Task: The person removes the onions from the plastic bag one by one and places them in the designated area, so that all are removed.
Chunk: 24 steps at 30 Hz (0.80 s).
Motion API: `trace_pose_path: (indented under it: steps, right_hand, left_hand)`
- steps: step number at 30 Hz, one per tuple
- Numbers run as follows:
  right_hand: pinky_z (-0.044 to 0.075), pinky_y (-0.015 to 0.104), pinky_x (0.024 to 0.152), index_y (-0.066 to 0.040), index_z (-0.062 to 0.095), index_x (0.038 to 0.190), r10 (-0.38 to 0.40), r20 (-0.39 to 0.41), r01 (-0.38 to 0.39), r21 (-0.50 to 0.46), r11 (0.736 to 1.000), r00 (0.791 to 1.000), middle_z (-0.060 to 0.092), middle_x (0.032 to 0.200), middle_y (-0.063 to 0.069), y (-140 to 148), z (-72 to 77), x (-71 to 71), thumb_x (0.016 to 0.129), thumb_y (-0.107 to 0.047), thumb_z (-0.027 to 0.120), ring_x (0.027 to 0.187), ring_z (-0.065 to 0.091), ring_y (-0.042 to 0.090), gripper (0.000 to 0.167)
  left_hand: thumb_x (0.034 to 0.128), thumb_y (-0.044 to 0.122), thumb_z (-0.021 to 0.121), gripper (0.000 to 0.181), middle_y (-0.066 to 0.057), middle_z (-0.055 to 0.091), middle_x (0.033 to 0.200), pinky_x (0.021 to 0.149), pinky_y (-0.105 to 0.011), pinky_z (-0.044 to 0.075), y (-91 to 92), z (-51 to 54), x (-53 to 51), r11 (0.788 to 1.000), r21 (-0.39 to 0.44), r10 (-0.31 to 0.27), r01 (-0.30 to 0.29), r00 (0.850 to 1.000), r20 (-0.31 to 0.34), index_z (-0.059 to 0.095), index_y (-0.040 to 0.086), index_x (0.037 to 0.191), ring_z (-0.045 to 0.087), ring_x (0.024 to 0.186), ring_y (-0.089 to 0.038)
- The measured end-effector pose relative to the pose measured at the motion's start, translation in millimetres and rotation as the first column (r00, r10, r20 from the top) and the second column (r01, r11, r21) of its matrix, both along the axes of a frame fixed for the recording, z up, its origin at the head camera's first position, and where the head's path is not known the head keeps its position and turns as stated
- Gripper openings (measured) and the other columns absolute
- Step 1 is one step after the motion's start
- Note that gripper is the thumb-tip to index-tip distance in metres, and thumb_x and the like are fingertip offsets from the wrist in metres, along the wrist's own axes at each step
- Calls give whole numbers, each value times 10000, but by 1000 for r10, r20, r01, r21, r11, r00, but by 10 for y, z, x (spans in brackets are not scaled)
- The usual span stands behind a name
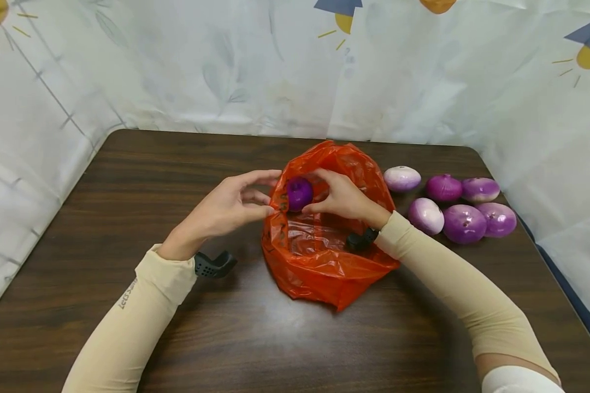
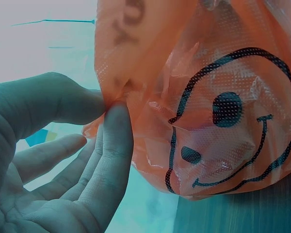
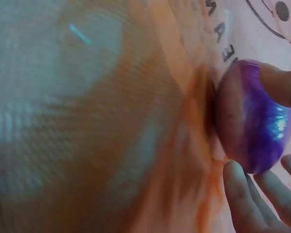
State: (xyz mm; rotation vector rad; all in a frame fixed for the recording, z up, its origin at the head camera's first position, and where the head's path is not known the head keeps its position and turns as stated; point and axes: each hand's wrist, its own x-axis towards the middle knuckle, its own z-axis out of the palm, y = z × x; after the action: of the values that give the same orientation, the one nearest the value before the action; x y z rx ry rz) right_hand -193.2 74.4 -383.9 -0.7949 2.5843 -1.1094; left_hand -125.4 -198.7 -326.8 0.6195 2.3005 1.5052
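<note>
An orange plastic bag (image 1: 319,273) with black print stands mouth-up at the middle of the table. My left hand (image 1: 226,204) pinches the bag's left rim between thumb and fingers; the left wrist view shows a smiling face printed on the bag (image 2: 150,63) beside that grip. My right hand (image 1: 344,196) reaches inside the mouth. Its thumb and fingertips hold a glossy red onion (image 1: 299,194) near the bag's left inner wall. In the right wrist view, the thumb lies over the top of the onion (image 3: 250,116) and the fingers touch its lower side.
Right of the bag, several more onions lie grouped: a whitish one (image 1: 402,179), a dark purple one (image 1: 444,188) and a large purple one (image 1: 464,224) among them. Beneath everything is a dark wooden table (image 1: 128,180), with white printed sheeting (image 1: 295,71) behind it.
</note>
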Motion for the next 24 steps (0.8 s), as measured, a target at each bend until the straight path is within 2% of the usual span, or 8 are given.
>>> trace_pose_path:
  steps: [4,7,14,20,24]
  right_hand:
    - [620,392,935,-144,461,1512,-14,71,18,-55,998,997,602,1452,99,-23,-72,-12,822,-277,894,1232,678,276,826]
    - [618,402,942,-144,444,1523,-31,97,38,-72,997,995,590,1462,109,-39,-112,-26,829,-279,888,1226,681,292,835]
    - [614,414,953,-126,496,1501,-45,84,52,-84,995,995,628,1400,132,-56,-145,-32,844,-243,876,1164,724,306,768]
    - [642,373,827,-132,506,1475,-39,103,50,-105,993,994,628,1365,124,-56,-168,-31,813,-239,902,1006,752,278,778]
    - [631,379,893,-153,498,1494,5,105,6,-112,994,994,588,1439,90,-64,-204,-47,799,-248,914,1098,729,278,815]
  left_hand:
    - [947,6,689,658,-130,565,1472,892,-240,602,4,6,1,1000,0,-1,1,1000,-4,460,119,1553,710,1122,-283]
    - [948,6,687,653,-136,567,1471,898,-242,602,8,5,3,1000,1,-2,2,1000,-7,462,114,1551,712,1123,-283]
    - [946,5,685,644,-131,563,1473,887,-228,597,10,10,3,1000,7,3,-3,1000,-8,472,119,1543,716,1121,-275]
    - [946,6,689,645,-131,560,1479,884,-228,598,10,13,1,1000,8,3,-3,1000,-6,471,117,1543,715,1117,-276]
    - [947,6,687,649,-127,560,1477,878,-222,596,9,8,5,1000,0,9,-9,1000,-2,469,125,1546,714,1119,-271]
